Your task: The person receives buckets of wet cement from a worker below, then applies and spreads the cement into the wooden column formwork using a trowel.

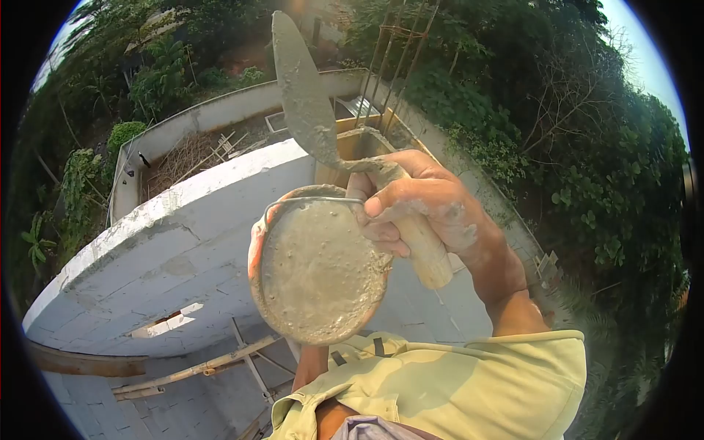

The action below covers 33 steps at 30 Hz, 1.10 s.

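Closed around the wooden handle (430, 260) of one trowel (302, 99), the right hand (425, 202) holds it blade up, the metal smeared grey. Its fingers meet the wire handle (315, 199) of one orange bucket (255, 253), though whether they hook it cannot be told. Full of wet mortar (323, 257), the bucket sits just below and left of the trowel, at the picture's centre. It hides the left hand; only one bare forearm (312, 364) shows beneath, so that grip cannot be told. One pale wall (183, 191) bends leftward, its top edge running behind the bucket, with open air above around the blade.
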Each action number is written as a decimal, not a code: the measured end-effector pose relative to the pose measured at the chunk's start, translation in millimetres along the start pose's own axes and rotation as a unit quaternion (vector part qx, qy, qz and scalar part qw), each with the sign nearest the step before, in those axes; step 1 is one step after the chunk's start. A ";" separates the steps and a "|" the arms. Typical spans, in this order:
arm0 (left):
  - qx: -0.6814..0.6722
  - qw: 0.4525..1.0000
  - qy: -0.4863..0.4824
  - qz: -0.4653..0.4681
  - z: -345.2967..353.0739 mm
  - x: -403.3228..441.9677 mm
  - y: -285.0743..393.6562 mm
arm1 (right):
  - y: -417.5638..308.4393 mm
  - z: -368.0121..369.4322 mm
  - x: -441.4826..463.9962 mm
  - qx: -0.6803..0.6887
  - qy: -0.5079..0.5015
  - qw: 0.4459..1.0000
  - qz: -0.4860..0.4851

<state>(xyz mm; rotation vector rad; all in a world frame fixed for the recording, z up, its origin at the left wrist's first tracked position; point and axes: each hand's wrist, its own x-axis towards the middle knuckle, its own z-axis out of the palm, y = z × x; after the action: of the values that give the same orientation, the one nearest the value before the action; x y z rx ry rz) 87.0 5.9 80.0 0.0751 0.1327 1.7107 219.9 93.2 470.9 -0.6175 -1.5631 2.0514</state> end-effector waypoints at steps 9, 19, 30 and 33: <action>0.072 0.994 -0.086 -0.008 117.3 124.8 -40.9 | -119.8 -115.8 54.6 -0.289 0.133 0.936 -0.152; 0.074 0.991 -0.091 -0.059 172.7 159.6 -54.9 | -138.6 -198.9 102.8 -0.401 0.127 0.899 -0.123; 0.006 0.993 -0.090 -0.072 184.0 178.1 -53.5 | -118.1 -189.5 110.3 -0.518 0.226 0.819 -0.102; 0.003 0.995 -0.036 -0.091 195.1 179.4 -47.9 | -101.4 -168.8 104.9 -0.538 0.254 0.798 -0.097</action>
<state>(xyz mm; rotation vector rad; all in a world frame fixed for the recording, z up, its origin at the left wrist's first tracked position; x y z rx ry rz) 132.8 198.8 262.2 0.1251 0.0889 1.5245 252.7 308.1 521.4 -1.1892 -2.1887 0.5622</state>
